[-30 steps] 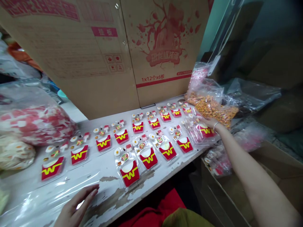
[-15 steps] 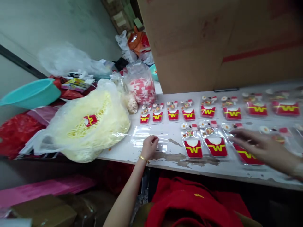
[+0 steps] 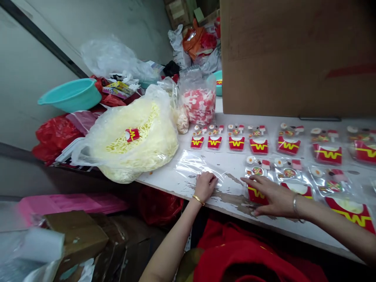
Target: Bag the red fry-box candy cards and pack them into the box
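Curled fingers of my left hand [image 3: 206,186], with a gold bracelet at the wrist, grip the near right corner of a clear plastic bag [image 3: 192,166] lying flat on the table. My right hand [image 3: 270,196] is open, fingers stretched to the left over a clear pack holding a red fries box [image 3: 255,194] with a yellow W. That hand partly covers the box. Small toy foods [image 3: 258,170] show in the upper half of the pack: an egg, a pink-and-white piece and a round dish. Similar packs [image 3: 289,172] lie to the right.
A back row of packs [image 3: 236,142] runs along the table. At left sits a large bag of pale yellow sticks [image 3: 147,156] with a red box inside. Behind are a bag of pink-and-white pieces [image 3: 199,103], a turquoise basin [image 3: 70,96] and a big cardboard box [image 3: 293,58].
My right hand has moved left along the front row to its leftmost pack. The view has turned left. My left hand stays at the corner of the clear bag.
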`<state>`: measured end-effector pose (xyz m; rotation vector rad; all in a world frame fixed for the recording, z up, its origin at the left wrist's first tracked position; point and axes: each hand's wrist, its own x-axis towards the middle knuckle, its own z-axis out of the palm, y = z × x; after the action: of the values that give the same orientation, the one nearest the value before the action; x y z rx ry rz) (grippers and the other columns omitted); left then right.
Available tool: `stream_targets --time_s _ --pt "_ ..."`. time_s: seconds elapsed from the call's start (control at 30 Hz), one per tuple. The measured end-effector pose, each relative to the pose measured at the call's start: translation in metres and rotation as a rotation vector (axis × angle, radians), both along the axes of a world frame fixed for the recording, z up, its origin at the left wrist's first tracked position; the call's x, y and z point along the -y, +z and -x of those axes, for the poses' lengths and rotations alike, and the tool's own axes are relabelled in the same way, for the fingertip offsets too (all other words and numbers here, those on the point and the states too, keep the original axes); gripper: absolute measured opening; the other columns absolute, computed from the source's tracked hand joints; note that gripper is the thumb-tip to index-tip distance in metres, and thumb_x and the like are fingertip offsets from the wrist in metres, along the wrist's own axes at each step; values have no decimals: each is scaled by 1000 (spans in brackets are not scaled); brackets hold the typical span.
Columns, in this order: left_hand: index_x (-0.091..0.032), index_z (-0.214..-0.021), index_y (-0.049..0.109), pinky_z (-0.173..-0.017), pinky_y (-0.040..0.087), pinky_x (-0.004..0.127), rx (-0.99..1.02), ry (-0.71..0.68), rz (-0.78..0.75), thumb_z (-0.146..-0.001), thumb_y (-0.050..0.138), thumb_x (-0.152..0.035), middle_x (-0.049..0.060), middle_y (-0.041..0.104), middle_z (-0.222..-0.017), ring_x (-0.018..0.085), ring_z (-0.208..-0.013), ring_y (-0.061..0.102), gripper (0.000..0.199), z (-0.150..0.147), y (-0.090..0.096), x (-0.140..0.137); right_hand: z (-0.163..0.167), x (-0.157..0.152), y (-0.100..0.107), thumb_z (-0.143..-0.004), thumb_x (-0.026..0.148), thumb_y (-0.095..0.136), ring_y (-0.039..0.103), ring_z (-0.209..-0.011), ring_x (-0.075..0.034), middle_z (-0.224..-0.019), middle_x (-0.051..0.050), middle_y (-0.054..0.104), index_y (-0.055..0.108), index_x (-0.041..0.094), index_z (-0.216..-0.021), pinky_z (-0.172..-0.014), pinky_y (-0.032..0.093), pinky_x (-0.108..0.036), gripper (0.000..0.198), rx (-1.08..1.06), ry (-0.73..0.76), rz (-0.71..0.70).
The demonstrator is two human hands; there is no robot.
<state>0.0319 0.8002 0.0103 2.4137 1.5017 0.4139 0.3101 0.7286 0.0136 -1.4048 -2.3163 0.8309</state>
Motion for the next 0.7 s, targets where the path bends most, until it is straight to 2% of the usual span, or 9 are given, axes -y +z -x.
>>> stream_targets --time_s 0.1,0.17,0.23,0.37,0.5,0.63,0.7 --pt "-20 -80 56 -79 29 33 11 15 17 -88 50 -31 1 60 -82 17 -86 53 15 10 0 9 -23 -14 -19 -37 35 85 18 -136 -40 -150 -12 23 32 26 -143 -109 12 -57 119 198 125 -205" --pt "-20 -80 57 -80 28 33 21 28 20 -88 50 -32 1 60 -83 17 -87 53 16 12 -1 12 -31 -26 -24 -35 27 85 12 -138 -38 -151 -10 19 32 26 -143 -110 0 -56 120 257 220 -261" --pt "-20 -81 58 -80 28 34 29 37 18 -88 51 -33 1 61 -84 17 -88 53 16 12 -3 13 -31 -41 -22 -39 24 83 12 -138 -36 -151 -9 20 32 25 -143 -111 -2 -54 116 276 308 -274" --pt "-20 -82 58 -81 28 34 44 38 8 -89 49 -33 2 61 -85 17 -89 53 18 10 -5 11 -9 -67 -3 -44 34 82 19 -136 -37 -146 -14 31 35 21 -142 -109 4 -54 109 233 432 -306" --pt "-20 -84 59 -81 28 34 39 45 -2 -90 47 -32 2 61 -86 17 -90 53 18 11 -6 11 16 -78 9 -53 48 74 45 -114 -34 -120 -17 53 40 17 -139 -106 15 -55 98 207 509 -401" --pt "-20 -82 58 -82 29 33 92 51 28 -90 48 -31 0 61 -84 16 -89 54 17 15 -4 12 28 -74 10 -59 55 65 47 -101 -32 -113 -17 52 37 14 -139 -93 31 -51 95 228 455 -433" --pt "-20 -82 58 -81 30 33 147 47 63 -91 47 -31 0 61 -83 16 -87 54 19 18 -2 11 31 -70 8 -60 56 63 46 -97 -31 -113 -17 52 35 14 -141 -87 34 -47 95 255 428 -421"
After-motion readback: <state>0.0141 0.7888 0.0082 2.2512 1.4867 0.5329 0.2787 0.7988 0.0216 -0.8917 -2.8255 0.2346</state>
